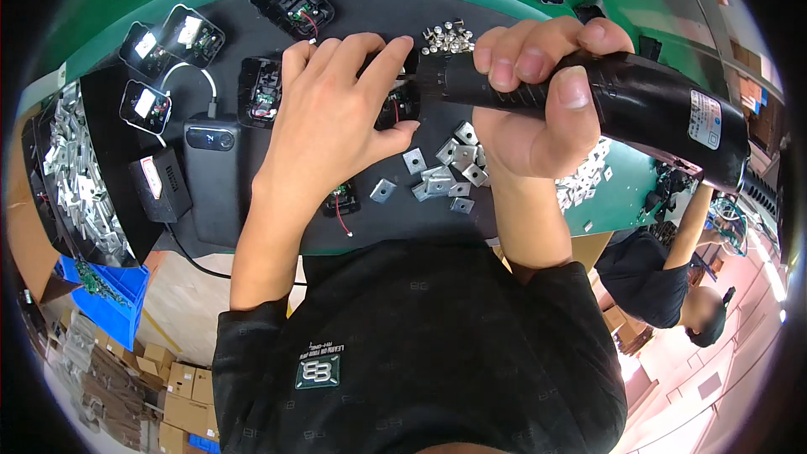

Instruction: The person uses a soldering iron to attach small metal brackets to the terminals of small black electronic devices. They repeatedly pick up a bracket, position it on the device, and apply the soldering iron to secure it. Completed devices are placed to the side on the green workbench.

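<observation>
My right hand (546, 101) is wrapped round a black electric screwdriver (664, 105), held almost level with its nose toward my left hand. My left hand (340, 105) is bent over a black plastic housing (402, 108), index finger at its far side and thumb at its near side. A red wire shows inside this housing; much of it is hidden by the hand. The screwdriver's nose meets the housing between thumb and index finger, and its tip cannot be made out. Another open housing (259, 92) with a circuit board lies just left of the left hand.
Loose screws (447, 38) lie beyond the screwdriver. Square metal plates (441, 178) are scattered nearer me. At left stand a power bank (212, 181), lit small devices (192, 34) and a bin of metal pieces (80, 176). Another person (656, 277) is at the right.
</observation>
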### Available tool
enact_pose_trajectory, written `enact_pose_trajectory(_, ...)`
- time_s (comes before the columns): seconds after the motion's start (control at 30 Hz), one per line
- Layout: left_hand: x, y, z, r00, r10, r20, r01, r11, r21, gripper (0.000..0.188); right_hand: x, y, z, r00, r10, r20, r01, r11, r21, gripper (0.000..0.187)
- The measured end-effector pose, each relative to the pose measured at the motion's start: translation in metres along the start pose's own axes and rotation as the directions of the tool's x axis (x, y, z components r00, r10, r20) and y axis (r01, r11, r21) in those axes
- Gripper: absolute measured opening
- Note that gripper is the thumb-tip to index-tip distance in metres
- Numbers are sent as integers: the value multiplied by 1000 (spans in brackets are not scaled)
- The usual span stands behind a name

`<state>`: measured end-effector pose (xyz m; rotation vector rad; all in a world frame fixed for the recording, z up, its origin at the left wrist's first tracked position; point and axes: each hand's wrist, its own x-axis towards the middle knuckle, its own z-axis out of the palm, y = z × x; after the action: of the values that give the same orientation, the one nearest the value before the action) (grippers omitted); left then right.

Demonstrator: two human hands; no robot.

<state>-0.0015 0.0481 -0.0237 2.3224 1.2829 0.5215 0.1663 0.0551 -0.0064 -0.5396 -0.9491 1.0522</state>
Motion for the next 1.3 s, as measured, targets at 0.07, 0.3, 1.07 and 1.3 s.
enact_pose_trajectory(0.07, 1, 0, 1, 1000, 2, -9, -2, 1000, -1, 71, 0, -2, -1, 998, 28, 51, -23, 995, -97, 28)
enact_pose_trajectory(0.3, 3, -2, 9, 999, 16, -50, -17, 1000, -17, 69, 0, -1, 0, 993, 60, 97, -49, 992, -115, 26)
enact_pose_trajectory(1.07, -98, -125, -215, 563, -355, -746, 617, 782, 93, 59, -4, -87, -55, 989, -23, -146, 46, 987, 155, 32)
enact_pose_trajectory(1.3, -153, -201, -257, 630, -240, -738, 730, 507, 458, 68, -10, -71, -68, 966, -90, -244, 87, 996, -25, 33)
